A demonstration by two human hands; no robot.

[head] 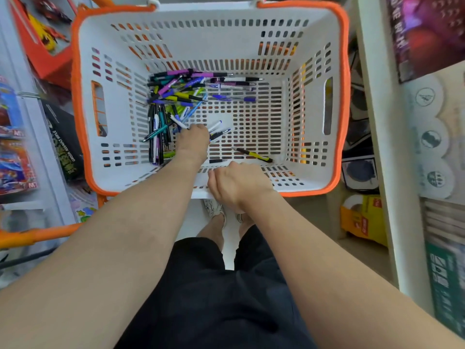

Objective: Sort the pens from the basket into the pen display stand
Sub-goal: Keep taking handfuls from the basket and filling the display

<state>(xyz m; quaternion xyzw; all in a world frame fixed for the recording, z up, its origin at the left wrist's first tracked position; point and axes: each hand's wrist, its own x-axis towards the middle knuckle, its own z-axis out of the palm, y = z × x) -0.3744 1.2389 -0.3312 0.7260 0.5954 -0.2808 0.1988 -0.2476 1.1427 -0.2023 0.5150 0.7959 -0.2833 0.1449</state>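
A white slotted basket point(312, 96) with an orange rim stands in front of me. A heap of several pens point(176, 94) in purple, teal, blue, black and yellow lies in its far left part. A yellow and black pen point(253, 154) lies alone near the front right. My left hand point(193, 142) is down inside the basket, gripping several white and blue pens point(217, 131) that stick out past its fingers. My right hand point(236, 183) rests on the basket's near rim with fingers curled over the edge. No pen display stand is in view.
Shelves with colourful packaged toys point(15, 152) line the left. A white shelf post point(377, 152) and boxed goods stand at the right, with a yellow box point(362, 220) on the floor. An orange bar point(42, 233) crosses at the lower left. My legs and shoes are below the basket.
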